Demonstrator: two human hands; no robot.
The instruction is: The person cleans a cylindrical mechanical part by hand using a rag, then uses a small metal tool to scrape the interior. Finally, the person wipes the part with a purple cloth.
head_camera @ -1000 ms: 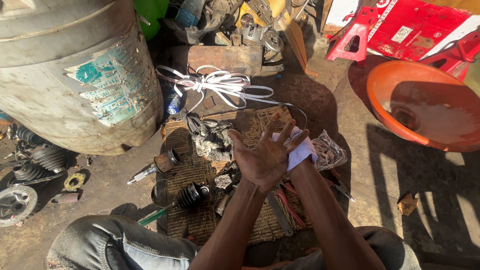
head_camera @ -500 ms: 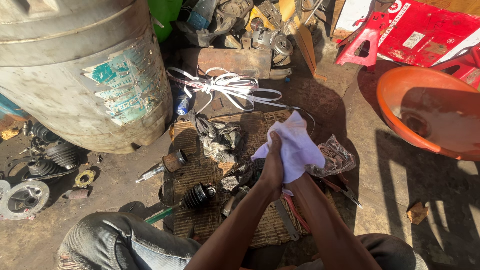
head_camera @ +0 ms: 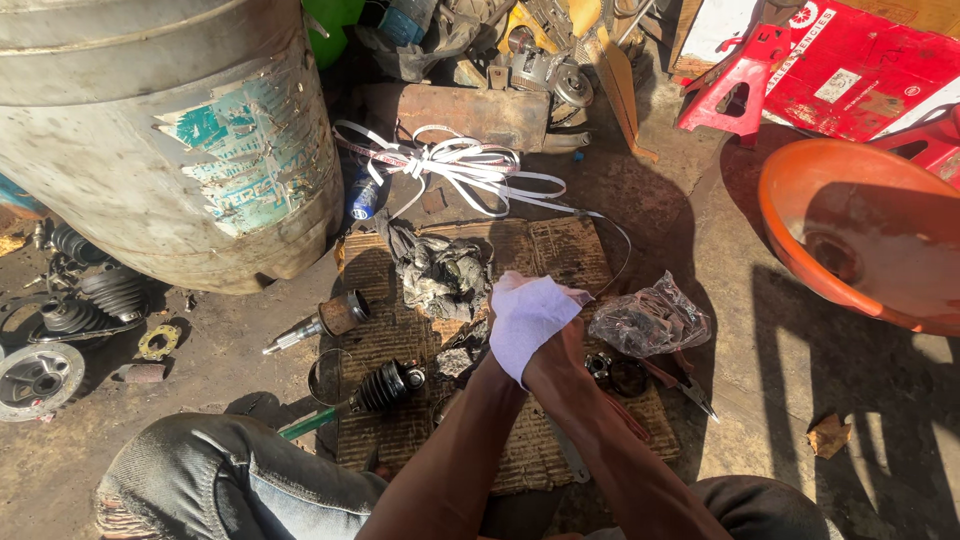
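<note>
Hand-wiping step: white cloth (head_camera: 527,318) over the mat's (head_camera: 560,255) middle, wrapped round the left hand (head_camera: 497,352) and pinched by the right hand (head_camera: 560,350) closed on it; next, judged, calls for a firm rub, clear of the plastic bag (head_camera: 650,322) just beside.

Both bare forearms rise from the near edge and meet in the middle, wrists close together. The left hand (head_camera: 500,345) lies on the left, most of it hidden under a white covering, so its fingers cannot be made out. The right hand (head_camera: 562,350) presses against it from the right, thumb side up, its fingers wrapped behind and mostly hidden. A bent knee in worn denim shows at the near left.
</note>
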